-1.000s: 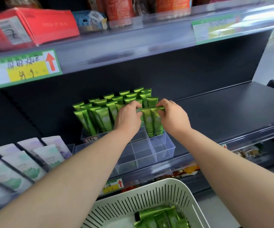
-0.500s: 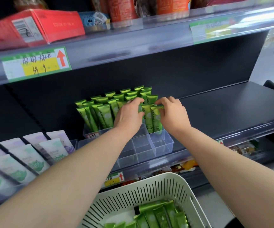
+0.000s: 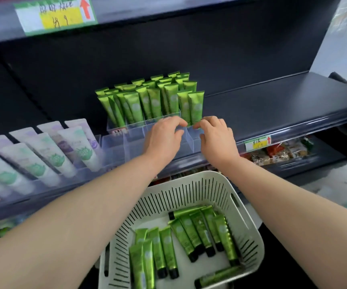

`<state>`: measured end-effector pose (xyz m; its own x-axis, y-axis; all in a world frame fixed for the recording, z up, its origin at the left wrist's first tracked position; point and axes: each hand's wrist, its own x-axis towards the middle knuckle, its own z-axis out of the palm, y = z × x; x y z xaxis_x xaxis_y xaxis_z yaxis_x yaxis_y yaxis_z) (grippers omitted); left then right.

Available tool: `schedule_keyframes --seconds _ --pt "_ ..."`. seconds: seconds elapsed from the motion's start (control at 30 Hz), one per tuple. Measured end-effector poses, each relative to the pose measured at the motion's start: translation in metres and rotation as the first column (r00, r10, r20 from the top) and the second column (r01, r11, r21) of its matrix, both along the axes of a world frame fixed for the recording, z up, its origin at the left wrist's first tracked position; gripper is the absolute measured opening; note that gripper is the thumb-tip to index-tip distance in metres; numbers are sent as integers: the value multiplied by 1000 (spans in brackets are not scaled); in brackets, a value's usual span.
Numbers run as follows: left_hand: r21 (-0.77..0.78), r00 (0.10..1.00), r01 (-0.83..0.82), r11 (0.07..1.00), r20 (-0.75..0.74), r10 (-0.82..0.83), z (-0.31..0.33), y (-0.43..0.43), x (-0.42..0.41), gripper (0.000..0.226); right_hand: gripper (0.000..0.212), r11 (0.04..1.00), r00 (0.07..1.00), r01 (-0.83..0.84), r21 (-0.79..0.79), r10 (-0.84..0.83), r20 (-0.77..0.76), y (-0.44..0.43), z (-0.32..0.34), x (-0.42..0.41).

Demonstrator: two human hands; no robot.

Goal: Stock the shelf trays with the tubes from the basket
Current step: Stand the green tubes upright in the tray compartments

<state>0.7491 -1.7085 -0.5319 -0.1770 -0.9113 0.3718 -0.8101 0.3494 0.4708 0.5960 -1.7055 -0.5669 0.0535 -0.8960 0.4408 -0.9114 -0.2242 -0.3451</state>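
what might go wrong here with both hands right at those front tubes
1. The left hand and right hand have fingers by the base of the two front tubes; pulling back carelessly may tip them forward into the empty-looking front cells of the tray.
2. The rows behind lean closely together, so one knock could topple several.
3. The basket sits right under the forearms; a dropped elbow might jolt it.

One head-worn camera looks forward and down, close above the basket (image 3: 189,180), facing the near shelf (image 3: 272,101) head-on.
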Motion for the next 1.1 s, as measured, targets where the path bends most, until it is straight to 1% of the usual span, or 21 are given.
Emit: schedule_keyframes --seconds 0.1,0.2,0.27,0.33,0.4,0.5,0.6,0.7,0.73,0.8,0.9,0.97,1.03,1.1 --pt "19 1000 -5 1000 -18 6 -26 23 9 22 39 999 999 -49 11 49 24 21 -28 7" --pt "60 999 -1 998 -33 3 -56 47 22 21 31 994 997 -70 84 71 -7 43 -61 10" --pt "142 1000 -11 990 9 10 -81 61 31 20 27 984 997 -70 165 75 -22 53 -82 11" --pt "248 998 -45 968 45 35 -105 71 39 21 29 960 996 -66 273 78 -34 61 -101 12" --pt "356 996 -81 931 65 62 -125 77 46 22 31 908 996 -56 416 83 -46 66 -120 11" --pt "483 994 -105 869 78 77 -152 84 54 22 35 828 995 -68 557 94 -18 70 -147 11" --pt "559 992 -115 821 107 66 -175 92 58 21 40 732 998 -58 679 50 32 69 -170 12" --pt "600 992 -100 794 122 33 -190 96 60 20 40 601 999 -46 798 51 20 68 -190 18" --pt "610 992 -96 786 119 30 -194 96 60 21 40 564 998 -43 825 67 6 68 -195 21" --pt "625 992 -105 774 122 37 -201 94 61 21 44 521 995 -26 853 93 -26 69 -205 29" --pt "626 986 -148 766 155 63 -208 93 64 20 49 498 992 -30 867 123 -37 72 -216 43" --pt "627 983 -155 764 171 60 -213 94 67 20 45 489 980 -35 871 186 -65 72 -221 51" --pt "637 983 -159 754 177 57 -218 96 70 23 37 474 950 -33 880 289 -120 73 -224 59" --pt "648 983 -158 745 177 55 -221 97 73 24 31 417 930 -39 908 348 -120 80 -225 68"
